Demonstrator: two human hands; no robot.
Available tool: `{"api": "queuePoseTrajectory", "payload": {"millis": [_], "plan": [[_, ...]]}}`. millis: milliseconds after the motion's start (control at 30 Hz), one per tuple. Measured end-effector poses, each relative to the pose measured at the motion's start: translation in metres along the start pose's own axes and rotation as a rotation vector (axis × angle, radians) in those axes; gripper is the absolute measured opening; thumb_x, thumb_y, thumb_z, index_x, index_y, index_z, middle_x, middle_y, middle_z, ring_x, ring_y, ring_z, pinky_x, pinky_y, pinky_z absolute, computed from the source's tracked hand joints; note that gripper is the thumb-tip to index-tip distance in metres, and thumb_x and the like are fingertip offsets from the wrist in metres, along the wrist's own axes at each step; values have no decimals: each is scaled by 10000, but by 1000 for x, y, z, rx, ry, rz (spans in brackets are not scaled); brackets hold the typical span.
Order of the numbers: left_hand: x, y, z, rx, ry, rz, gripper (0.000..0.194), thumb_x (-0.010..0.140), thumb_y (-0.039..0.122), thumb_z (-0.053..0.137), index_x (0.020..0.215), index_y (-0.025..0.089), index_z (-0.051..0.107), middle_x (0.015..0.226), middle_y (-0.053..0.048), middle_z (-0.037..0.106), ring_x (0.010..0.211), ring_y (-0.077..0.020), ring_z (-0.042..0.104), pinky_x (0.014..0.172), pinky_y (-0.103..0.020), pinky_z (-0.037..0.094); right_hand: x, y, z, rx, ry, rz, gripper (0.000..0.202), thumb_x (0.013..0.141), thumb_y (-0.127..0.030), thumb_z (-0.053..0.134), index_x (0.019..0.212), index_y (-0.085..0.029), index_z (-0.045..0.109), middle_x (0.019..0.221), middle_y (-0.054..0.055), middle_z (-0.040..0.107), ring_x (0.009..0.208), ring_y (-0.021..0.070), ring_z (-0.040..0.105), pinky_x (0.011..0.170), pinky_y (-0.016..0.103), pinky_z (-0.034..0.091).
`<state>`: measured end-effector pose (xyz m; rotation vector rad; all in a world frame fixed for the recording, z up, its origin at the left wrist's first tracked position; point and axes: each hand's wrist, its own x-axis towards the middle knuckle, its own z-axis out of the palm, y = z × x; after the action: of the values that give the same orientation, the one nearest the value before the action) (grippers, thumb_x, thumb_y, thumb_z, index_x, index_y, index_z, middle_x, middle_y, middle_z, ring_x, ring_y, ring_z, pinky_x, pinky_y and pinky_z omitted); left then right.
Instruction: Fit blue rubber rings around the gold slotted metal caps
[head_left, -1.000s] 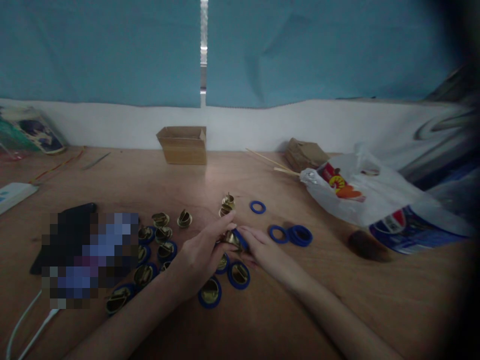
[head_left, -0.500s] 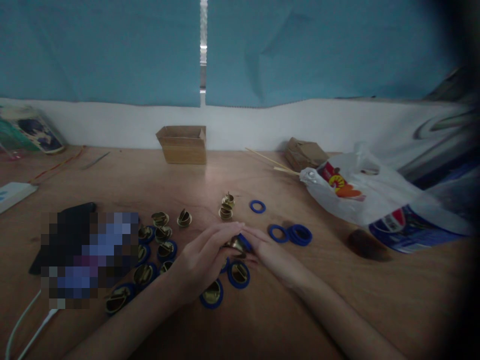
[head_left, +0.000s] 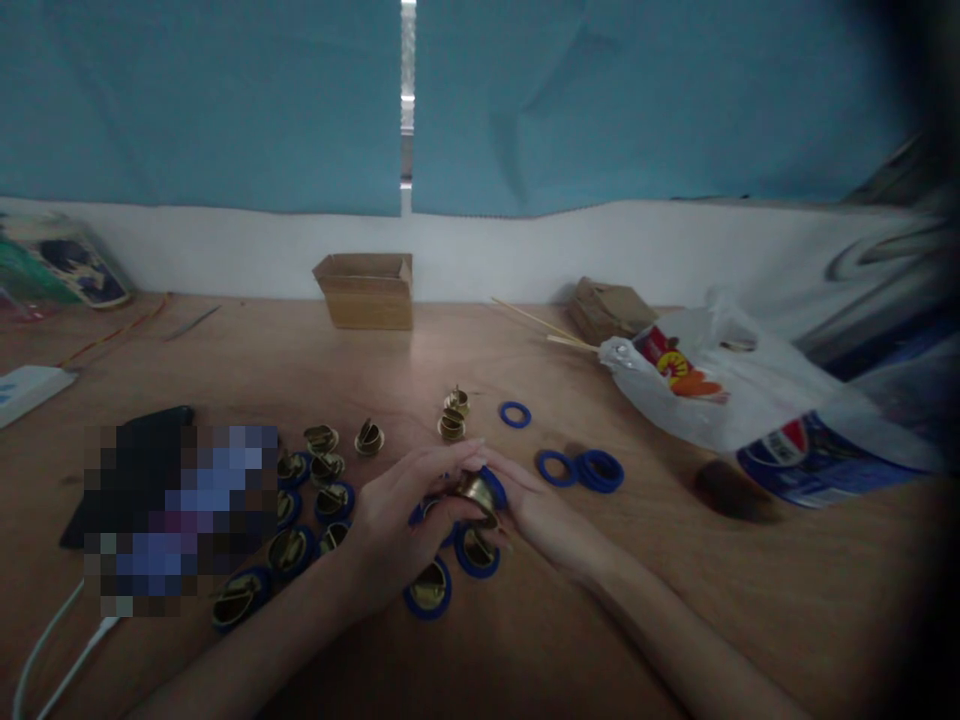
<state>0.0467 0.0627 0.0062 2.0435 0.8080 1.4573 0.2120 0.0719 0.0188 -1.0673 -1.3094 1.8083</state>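
Note:
Between my two hands is a brass-coloured round fitting point(head_left: 478, 489) with a blue ring around its edge. My left hand point(head_left: 401, 520) grips it with the fingers over the top and the thumb across the brass face. Against its far right side my right hand point(head_left: 536, 505) is closed, its fingers partly hidden behind the piece. Below the hands lie more ringed fittings point(head_left: 428, 588), partly covered by my left hand. Two brass fittings without rings point(head_left: 452, 424) stand just beyond my fingertips. Loose blue rings point(head_left: 556, 467) lie to the right, several of them stacked.
Several ringed brass fittings point(head_left: 291, 549) lie left of my hands, near a black phone-like object point(head_left: 154, 445) and white cables. An open cardboard box point(head_left: 367, 305) stands at the back. A plastic bag point(head_left: 675, 420) and a blue Pepsi package point(head_left: 825, 460) occupy the right.
The fitting in my hands has turned so that more of its brass face shows. My left thumb has come across it. The things on the table stay put.

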Motion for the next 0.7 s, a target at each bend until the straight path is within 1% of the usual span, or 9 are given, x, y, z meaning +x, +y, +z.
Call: {"api": "queuePoseTrajectory", "payload": {"millis": [33,100,200,300,400,500,567,700], "plan": [[0,0,0,-7,-9,-27,480,842,126,640,1298,229,530,1141,-98,681,999,-208,691,821,-330,623,0,0,0,3,-6,-9,257,894,-455,509,976,-229,601,601,-60,401,460,84,312,392,194,261],[2,1,-2,15,-17,-25,474,850,136,633,1303,234,532,1158,-99,664,1001,-204,684,829,-331,617,-1,-1,0,-4,4,-24,244,893,-442,514,974,-225,593,603,-62,393,460,79,305,393,191,256],[6,3,-4,101,-17,64,411,851,126,637,1243,239,591,1161,-95,645,1035,-202,656,880,-346,587,-2,-2,2,-26,0,-45,222,890,-418,527,976,-219,577,585,-71,385,452,75,310,400,191,270],[10,5,-6,139,-8,115,327,834,105,655,1144,207,658,1147,-102,632,1009,-192,649,877,-329,569,-3,-2,5,-16,-22,-56,210,893,-411,526,945,-209,553,597,-73,412,434,64,319,390,184,269],[12,4,-8,151,-16,77,321,811,129,684,1127,182,664,1143,-111,626,1004,-204,640,870,-341,555,-4,-2,6,0,-2,-59,188,899,-389,516,931,-207,552,615,-70,431,433,58,322,387,176,275],[13,2,-9,114,-113,19,395,809,144,678,1198,183,621,1147,-110,639,1063,-224,614,900,-367,530,-5,-3,3,-27,-16,-63,192,893,-368,519,979,-207,576,632,-54,486,430,61,358,391,185,288],[12,3,-9,71,-156,4,397,806,141,672,1195,196,616,1117,-95,657,1045,-219,620,880,-362,530,-5,-4,1,-63,-24,-69,204,886,-375,524,968,-204,599,622,-42,514,442,76,403,401,199,310],[11,4,-7,29,-123,-23,346,775,130,692,1105,216,636,1032,-65,687,980,-212,638,836,-353,528,-5,-6,1,-73,-1,-71,217,880,-394,525,827,-200,606,586,-35,521,467,96,448,418,211,344]]}}
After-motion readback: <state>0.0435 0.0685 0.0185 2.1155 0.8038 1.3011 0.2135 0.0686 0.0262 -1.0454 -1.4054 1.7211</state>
